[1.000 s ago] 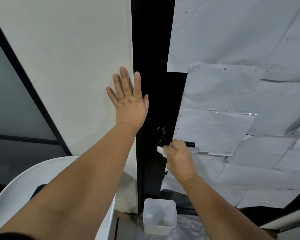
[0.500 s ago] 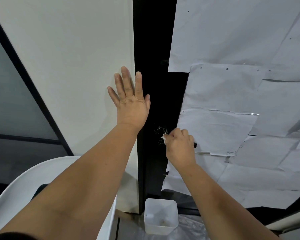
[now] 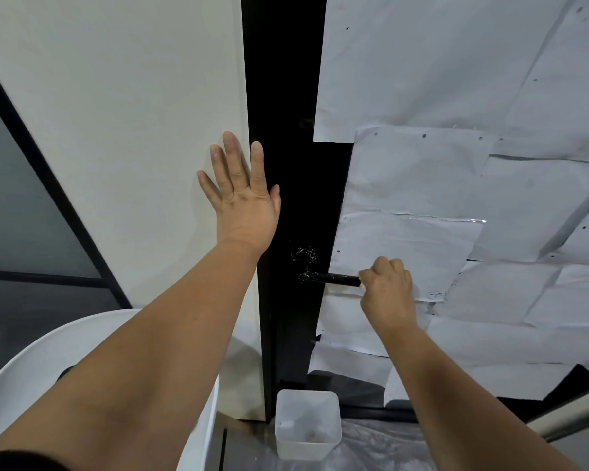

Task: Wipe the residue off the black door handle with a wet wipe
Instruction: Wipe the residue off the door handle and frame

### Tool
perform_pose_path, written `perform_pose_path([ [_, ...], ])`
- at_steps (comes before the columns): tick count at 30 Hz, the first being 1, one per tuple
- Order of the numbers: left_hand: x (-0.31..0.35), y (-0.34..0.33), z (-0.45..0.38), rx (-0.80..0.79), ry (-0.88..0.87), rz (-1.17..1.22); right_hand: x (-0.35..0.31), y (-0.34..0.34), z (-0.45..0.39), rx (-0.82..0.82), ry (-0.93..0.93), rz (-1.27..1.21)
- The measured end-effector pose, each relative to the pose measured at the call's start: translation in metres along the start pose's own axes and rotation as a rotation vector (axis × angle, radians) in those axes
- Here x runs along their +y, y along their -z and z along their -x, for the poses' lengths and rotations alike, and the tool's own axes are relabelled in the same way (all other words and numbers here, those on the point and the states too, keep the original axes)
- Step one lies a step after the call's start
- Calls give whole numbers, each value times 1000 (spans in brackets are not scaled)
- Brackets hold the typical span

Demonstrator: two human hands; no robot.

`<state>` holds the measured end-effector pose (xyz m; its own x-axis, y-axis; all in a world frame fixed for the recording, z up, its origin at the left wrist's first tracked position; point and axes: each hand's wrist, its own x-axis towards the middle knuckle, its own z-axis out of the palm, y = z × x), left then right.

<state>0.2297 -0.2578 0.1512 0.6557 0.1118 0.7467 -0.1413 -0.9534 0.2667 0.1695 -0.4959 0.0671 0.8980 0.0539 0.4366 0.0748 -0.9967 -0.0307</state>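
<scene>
A pale wall panel (image 3: 116, 130) fills the upper left of the frame, and the left hand (image 3: 244, 195) lies flat against it near its right edge, fingers straight and spread wide. Beside it a black door (image 3: 283, 96) runs top to bottom through the centre. Its right part is covered with overlapping sheets of white paper (image 3: 456, 79), creased and taped, filling the right of the frame. The black door handle (image 3: 330, 278) sticks out horizontally just right of centre, flecked with whitish residue, with more residue on the round plate (image 3: 303, 254) above its left end. The right hand (image 3: 386, 287) is curled in a fist around the handle's right end; the wet wipe is not visible inside it. At the far left sits a dark glass pane with black framing (image 3: 21, 232). At lower left a white curved chair (image 3: 24, 375) shows under the left forearm. At bottom centre a small translucent white bin (image 3: 306, 426) stands on crinkled clear plastic sheeting (image 3: 371, 447) on the floor
</scene>
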Motion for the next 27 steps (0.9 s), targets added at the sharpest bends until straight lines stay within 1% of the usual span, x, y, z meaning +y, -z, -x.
perform_pose_path([
  [2, 1, 1, 0, -2, 2, 0, -4, 8, -5, 1, -47, -35],
  [4, 1, 1, 0, -4, 4, 4, -19, 11, -9, 33, -43, -86],
  [7, 0, 1, -1, -7, 3, 9, -44, 4, -5, 16, 78, -105],
  [9, 0, 1, -1, -4, -1, 7, -42, -2, 0, 13, 109, -111],
  [11, -1, 0, -1, -1, 0, 6, -23, -5, 3, -9, 65, -81],
  [13, -1, -1, -1, 7, 0, 2, -4, -3, 3, -42, -23, -29],
  [16, -1, -3, 0, 20, 1, 5, -6, 5, -2, -61, -99, -39],
  [18, -1, -4, 0, 26, -1, 5, -29, 6, -4, -32, -38, -88],
  [22, -2, -3, 0, 33, -8, 13, -83, 4, 7, -11, 207, -230],
  [23, -3, -4, 0, 35, -13, 14, -89, 4, 10, -15, 243, -269],
  [24, -3, -4, 0, 38, -16, 17, -91, 4, 11, -12, 244, -309],
  [27, -3, -4, -1, 60, -21, 9, -83, 3, 4, 18, 147, -351],
])
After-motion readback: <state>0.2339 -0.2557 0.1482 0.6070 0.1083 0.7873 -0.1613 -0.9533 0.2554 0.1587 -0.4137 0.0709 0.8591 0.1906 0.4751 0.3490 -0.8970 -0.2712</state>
